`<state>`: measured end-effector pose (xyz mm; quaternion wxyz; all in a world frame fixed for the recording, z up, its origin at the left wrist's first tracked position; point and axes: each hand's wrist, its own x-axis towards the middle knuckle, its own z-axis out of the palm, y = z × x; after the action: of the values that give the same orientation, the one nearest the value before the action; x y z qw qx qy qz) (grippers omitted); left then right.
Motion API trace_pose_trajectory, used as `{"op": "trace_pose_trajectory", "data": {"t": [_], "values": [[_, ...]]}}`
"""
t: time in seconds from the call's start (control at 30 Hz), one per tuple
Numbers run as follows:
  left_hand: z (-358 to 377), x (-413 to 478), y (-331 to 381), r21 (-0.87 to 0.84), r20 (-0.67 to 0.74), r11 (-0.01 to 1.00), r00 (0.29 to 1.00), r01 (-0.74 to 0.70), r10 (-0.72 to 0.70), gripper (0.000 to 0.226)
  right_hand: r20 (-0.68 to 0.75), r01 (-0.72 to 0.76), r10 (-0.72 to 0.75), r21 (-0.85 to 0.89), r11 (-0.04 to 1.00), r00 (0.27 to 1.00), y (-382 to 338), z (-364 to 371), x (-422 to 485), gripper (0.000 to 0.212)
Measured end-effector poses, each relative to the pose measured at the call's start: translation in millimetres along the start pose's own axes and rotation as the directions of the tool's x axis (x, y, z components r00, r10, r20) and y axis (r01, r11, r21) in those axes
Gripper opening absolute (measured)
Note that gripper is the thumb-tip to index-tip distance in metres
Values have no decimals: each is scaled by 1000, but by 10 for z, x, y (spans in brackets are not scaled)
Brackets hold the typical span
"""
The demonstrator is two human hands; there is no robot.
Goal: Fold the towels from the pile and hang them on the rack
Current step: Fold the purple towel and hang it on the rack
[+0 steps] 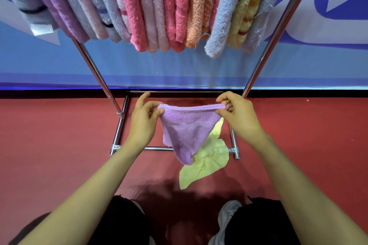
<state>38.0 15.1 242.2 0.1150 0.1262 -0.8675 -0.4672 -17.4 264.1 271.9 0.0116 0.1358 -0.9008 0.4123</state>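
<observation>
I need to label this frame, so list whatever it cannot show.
1. Head view: the top bar of the rack is covered by the hung towels and cut off by the upper edge.
2. Head view: the yellow towel is partly hidden behind the lilac towel.

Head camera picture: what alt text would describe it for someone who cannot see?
The left hand and right hand pinch the top corners of a small purple towel before a metal rack hung with folded towels. A yellow towel lies on the red floor below.
</observation>
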Motion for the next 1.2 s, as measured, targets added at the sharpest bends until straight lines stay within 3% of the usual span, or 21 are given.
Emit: {"op": "trace_pose_trajectory", "data": {"t": [0.13,0.27,0.4,0.6,0.73,0.83,1.03,1.1,1.2], "values": [[-57,-237,166,-71,4,997,999,-43,43,11,2,22,-22,-83,996,1000,-65,-99,-151,14],[-210,-572,397,-117,-26,988,995,-97,94,9,-22,-24,25,35,999,999,-223,-267,-379,14],[-509,-665,845,-275,-83,952,989,-138,119,18,-16,-6,7,92,996,1000,-661,-625,-488,17],[-1161,-499,1888,-440,-212,855,957,-275,198,23,-198,169,-140,142,975,970,-1738,-1451,-397,13],[-1549,-424,2564,-458,-294,806,919,-376,262,16,-295,244,-191,152,958,936,-2315,-1940,-338,16],[-1784,-462,2914,-504,-328,761,905,-409,270,23,-353,284,-216,154,946,910,-2604,-2212,-351,13],[-1993,-514,3054,-605,-226,693,919,-392,323,22,-410,290,-221,114,950,885,-2704,-2427,-441,14],[-1959,-532,2988,-581,-165,721,922,-378,351,16,-368,229,-206,20,973,907,-2613,-2397,-439,14],[-1876,-505,2888,-545,-144,754,927,-367,346,11,-376,205,-183,18,979,908,-2515,-2335,-418,18]]}}
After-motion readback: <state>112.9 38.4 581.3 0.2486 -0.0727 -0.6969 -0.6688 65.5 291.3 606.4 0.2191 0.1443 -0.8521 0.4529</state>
